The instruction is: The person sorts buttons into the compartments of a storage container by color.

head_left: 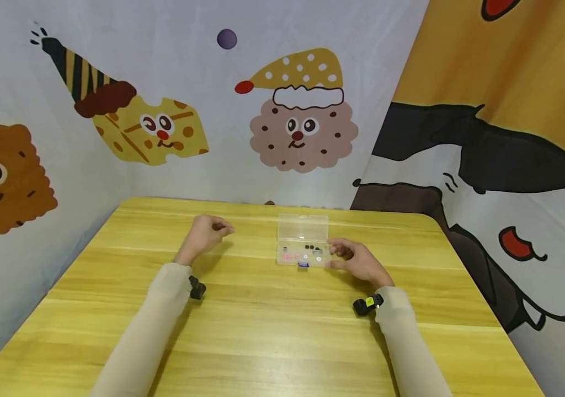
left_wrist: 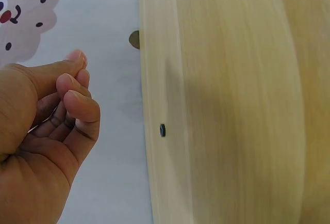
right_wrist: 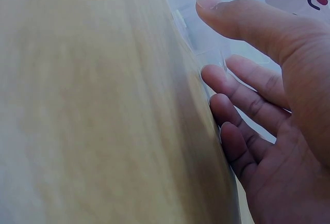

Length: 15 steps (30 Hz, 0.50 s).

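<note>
In the head view my left hand hovers over the table, left of a clear plastic box. Its thumb and index fingertips meet in the left wrist view, the other fingers curled, with nothing visible between them. A small dark nut-like piece shows against the table near its far edge, apart from the fingers. The hinged box stands with its lid raised at the back and a blue latch in front. My right hand is at the box's right edge, thumb and fingers spread, fingertips right at its side.
Several pink pieces, dark pieces and white pieces lie in the box. The wooden table ends at a cartoon-printed cloth behind it. A black wrist camera sits on the left cuff, another on the right.
</note>
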Each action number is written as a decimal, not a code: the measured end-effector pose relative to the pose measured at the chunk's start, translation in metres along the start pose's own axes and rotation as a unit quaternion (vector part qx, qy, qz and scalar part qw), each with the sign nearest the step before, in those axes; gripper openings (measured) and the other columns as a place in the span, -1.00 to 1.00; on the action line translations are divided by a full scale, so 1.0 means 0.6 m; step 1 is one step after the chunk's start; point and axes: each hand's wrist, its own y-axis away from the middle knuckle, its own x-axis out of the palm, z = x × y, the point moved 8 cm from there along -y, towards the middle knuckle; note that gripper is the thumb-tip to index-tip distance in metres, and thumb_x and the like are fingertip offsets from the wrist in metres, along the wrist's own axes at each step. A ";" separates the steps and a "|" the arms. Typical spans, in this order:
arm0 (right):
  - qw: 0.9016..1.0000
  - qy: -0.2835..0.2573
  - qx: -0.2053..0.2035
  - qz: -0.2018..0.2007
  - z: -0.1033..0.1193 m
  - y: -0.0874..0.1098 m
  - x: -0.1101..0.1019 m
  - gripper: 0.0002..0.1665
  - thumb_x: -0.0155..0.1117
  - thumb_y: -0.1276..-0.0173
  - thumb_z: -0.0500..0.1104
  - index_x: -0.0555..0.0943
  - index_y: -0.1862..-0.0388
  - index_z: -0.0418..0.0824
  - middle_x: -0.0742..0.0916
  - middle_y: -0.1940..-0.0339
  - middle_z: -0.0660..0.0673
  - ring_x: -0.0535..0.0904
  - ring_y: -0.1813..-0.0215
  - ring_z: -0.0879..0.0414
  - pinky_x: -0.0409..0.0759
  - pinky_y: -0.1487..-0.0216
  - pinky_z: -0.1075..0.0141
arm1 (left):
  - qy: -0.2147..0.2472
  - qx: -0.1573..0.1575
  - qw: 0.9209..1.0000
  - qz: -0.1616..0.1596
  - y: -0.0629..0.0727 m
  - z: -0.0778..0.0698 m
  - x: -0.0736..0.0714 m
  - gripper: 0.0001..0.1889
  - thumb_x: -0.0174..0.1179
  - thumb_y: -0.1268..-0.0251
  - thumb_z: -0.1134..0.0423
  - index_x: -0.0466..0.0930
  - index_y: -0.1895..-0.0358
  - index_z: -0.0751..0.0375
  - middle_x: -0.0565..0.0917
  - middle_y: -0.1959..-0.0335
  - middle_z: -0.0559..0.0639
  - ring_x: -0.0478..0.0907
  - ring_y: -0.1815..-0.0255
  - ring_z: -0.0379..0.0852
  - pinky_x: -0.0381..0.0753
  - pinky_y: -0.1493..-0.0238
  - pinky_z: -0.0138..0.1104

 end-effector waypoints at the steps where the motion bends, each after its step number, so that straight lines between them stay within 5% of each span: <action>1: 1.000 -0.001 0.000 0.000 0.000 0.000 0.000 -0.28 0.60 -0.21 0.03 0.58 -0.35 0.05 0.70 -0.06 -0.03 0.52 -0.02 -0.01 0.49 -0.13 0.13 | 0.003 0.000 1.000 0.000 0.000 -0.002 0.002 -0.73 0.23 -0.52 0.17 0.76 0.01 0.31 0.75 0.08 0.33 0.68 0.18 0.23 0.68 0.28 -0.23; 15: 1.000 0.000 -0.005 0.005 -0.004 -0.003 -0.001 -0.25 0.60 -0.20 0.09 0.57 -0.37 0.06 0.70 -0.08 -0.03 0.52 -0.03 0.01 0.50 -0.12 0.16 | 0.024 0.028 0.999 0.001 -0.004 -0.044 0.041 -0.77 0.25 -0.50 0.18 0.78 0.07 0.28 0.76 0.15 0.31 0.68 0.24 0.26 0.65 0.33 -0.25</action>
